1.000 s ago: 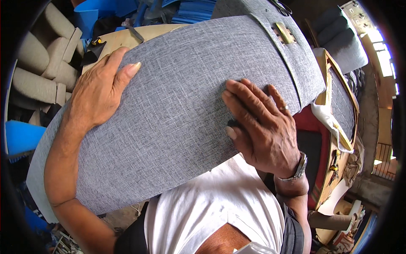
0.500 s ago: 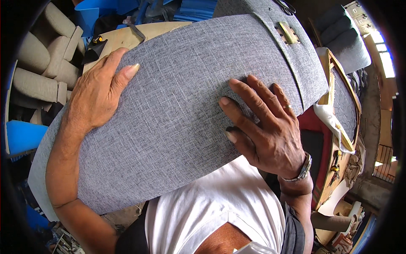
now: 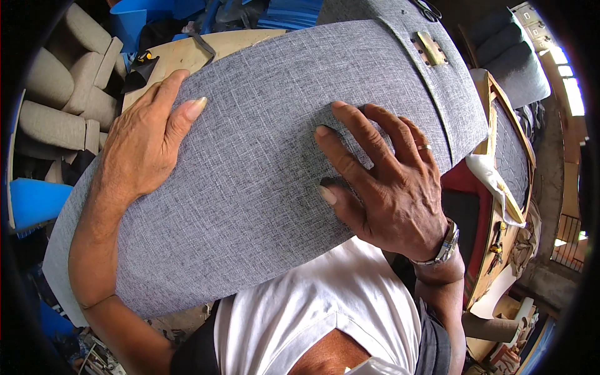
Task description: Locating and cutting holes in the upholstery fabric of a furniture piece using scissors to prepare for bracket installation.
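Observation:
A large, curved grey upholstered piece (image 3: 250, 150) spans the middle, slanting up to the right, its lower edge against my white shirt. My left hand (image 3: 140, 140) grips its far left edge, thumb laid on the fabric and some fingers hidden over the side. On the right part of the fabric, my right hand (image 3: 384, 175) rests with fingers spread and slightly bent, the fingertips touching the surface. That hand has a ring and a wristwatch (image 3: 447, 242). Past a dark seam at the right end, a small bracket plate (image 3: 430, 49) shows in the fabric.
A wooden board (image 3: 178, 56) lies beyond the upholstered piece. Scissors (image 3: 428, 9) rest on grey fabric at the top. Beige sofa seats (image 3: 53, 125) stand at left. On the right are a wood-framed panel (image 3: 512, 137), yellow-handled tools (image 3: 498, 237) and grey cushions (image 3: 512, 69).
My right hand has slid slightly left and up across the fabric, its thumb further out. The upholstered piece has shifted a little to the right; my left hand stays on its edge.

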Available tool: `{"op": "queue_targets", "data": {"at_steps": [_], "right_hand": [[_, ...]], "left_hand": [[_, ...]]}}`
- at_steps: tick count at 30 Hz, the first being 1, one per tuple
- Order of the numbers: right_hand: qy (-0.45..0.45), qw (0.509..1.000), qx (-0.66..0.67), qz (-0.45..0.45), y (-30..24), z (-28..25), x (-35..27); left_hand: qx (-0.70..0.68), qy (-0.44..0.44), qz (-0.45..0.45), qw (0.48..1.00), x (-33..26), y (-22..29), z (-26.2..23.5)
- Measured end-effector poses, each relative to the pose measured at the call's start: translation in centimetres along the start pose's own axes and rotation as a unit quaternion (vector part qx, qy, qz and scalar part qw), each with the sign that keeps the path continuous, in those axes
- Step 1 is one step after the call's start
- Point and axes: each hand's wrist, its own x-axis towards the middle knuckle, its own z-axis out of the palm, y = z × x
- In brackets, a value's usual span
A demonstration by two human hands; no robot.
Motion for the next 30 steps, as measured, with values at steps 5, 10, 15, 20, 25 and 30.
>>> {"op": "queue_targets", "data": {"at_steps": [5, 10, 15, 20, 25, 30], "right_hand": [[0.015, 1.000, -0.009, -0.003, 0.1, 0.2, 1.2], [0.012, 1.000, -0.005, -0.004, 0.2, 0.3, 1.6], [0.019, 1.000, -0.001, -0.020, 0.1, 0.3, 1.3], [0.033, 0.999, 0.005, -0.029, 0.2, 0.3, 0.8], [0.039, 0.999, 0.017, -0.024, 0.2, 0.4, 0.3], [0.082, 0.995, 0.047, -0.022, -0.1, 1.1, 0.2]], "left_hand": [[0.005, 0.007, 0.009, 1.000, 0.1, 0.0, 0.0], [-0.001, 0.011, 0.010, 1.000, 0.1, -0.1, 0.1], [-0.018, 0.006, 0.009, 1.000, 0.1, -0.2, -0.2], [-0.018, 0.044, 0.036, 0.998, 0.0, -0.4, 0.0], [-0.016, 0.044, 0.032, 0.998, 0.0, -0.7, 0.4], [0.072, 0.102, 0.105, 0.987, 0.4, 1.7, -1.2]]}}
